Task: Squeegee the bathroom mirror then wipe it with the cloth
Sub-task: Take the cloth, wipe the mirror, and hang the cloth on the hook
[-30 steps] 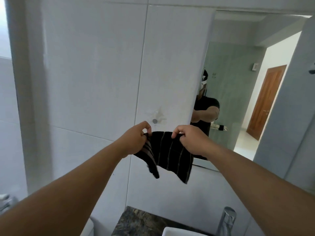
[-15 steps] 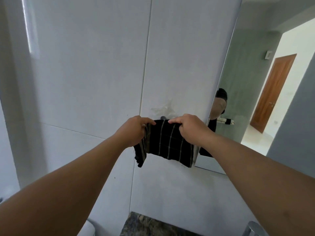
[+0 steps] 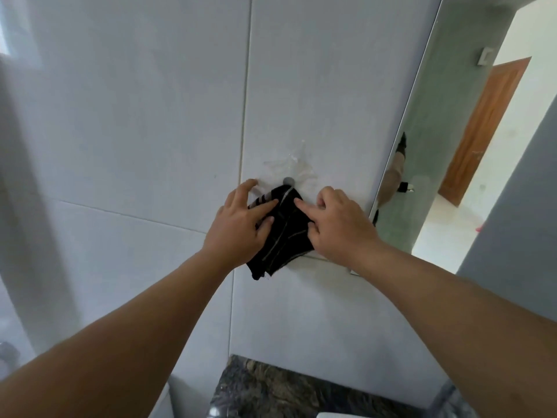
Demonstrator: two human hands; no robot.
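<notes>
The black cloth (image 3: 284, 236) with thin pale stripes hangs bunched from a small grey wall peg (image 3: 288, 180) on the white tiles, just left of the mirror (image 3: 446, 152). My left hand (image 3: 238, 227) lies flat against the cloth's left side, fingers spread. On the cloth's right side is my right hand (image 3: 340, 227); its forefinger and thumb touch the fabric and the other fingers are loosely curled. Neither hand grips the cloth. No squeegee is in view.
The mirror's left edge runs down the right of the view, reflecting a wooden door (image 3: 482, 125) and a bright doorway. A dark stone countertop (image 3: 271, 387) lies below, with a white basin's rim (image 3: 334, 414) at the bottom edge. Glue-like smears (image 3: 289, 164) mark the tile above the peg.
Both hands held the cloth spread by its top edge in front of the peg. Now it hangs bunched on the peg, and my fingers have let go and rest on it.
</notes>
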